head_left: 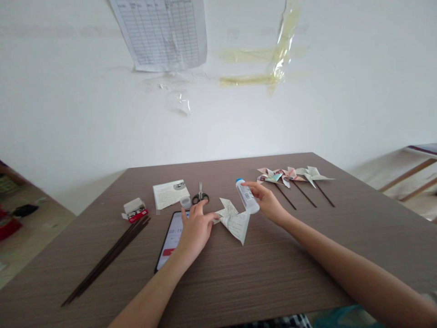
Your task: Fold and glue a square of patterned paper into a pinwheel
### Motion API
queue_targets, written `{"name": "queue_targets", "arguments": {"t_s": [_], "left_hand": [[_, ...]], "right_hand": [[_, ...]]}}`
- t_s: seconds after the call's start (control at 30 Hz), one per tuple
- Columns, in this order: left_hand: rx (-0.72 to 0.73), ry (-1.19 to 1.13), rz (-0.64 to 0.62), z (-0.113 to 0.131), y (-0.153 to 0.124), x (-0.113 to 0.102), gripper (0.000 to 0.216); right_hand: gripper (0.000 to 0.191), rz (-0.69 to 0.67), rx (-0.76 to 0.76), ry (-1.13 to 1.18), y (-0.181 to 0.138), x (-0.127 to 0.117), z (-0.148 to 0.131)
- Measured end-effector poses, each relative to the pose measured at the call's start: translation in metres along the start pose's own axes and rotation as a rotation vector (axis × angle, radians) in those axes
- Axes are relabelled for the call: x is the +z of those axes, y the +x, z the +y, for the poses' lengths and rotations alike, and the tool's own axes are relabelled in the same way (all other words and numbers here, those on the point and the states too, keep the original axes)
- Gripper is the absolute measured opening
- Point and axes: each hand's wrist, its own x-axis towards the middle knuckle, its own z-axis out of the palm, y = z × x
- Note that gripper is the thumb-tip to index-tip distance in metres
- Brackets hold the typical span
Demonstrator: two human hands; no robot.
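Observation:
My right hand [268,199] is closed around a clear glue bottle [247,196] with a blue tip, held tilted just above the table. My left hand [194,228] rests fingers-down on the left edge of a folded paper pinwheel [235,221], pinching it against the table. The bottle's small clear cap [185,202] stands by my left fingertips. Under my left wrist lies a phone [170,239] showing a timer.
Small scissors [200,197], a pad of paper squares [170,193] and a red-and-white small box [134,210] sit behind my left hand. A bundle of dark sticks [109,257] lies at left. Three finished pinwheels on sticks [293,178] lie at back right on the brown table [256,273].

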Motion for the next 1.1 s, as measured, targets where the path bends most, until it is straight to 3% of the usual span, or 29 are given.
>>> {"name": "queue_targets", "arguments": {"t_s": [0.13, 0.27, 0.53, 1.1], "left_hand": [[-0.003, 0.031, 0.046, -0.001, 0.0, 0.003, 0.034], [0.013, 0.051, 0.054, -0.001, -0.002, 0.007, 0.026], [-0.002, 0.024, 0.046, 0.0, 0.0, 0.01, 0.039], [-0.001, 0.042, 0.026, 0.008, -0.001, 0.01, 0.029]], "right_hand": [[0.059, -0.023, 0.002, -0.106, -0.006, 0.005, -0.003], [0.046, -0.008, -0.003, -0.245, -0.01, 0.011, -0.006], [0.042, 0.001, -0.088, -0.539, -0.008, 0.018, 0.002], [0.031, -0.147, -0.194, -0.722, -0.011, 0.029, 0.0]]}}
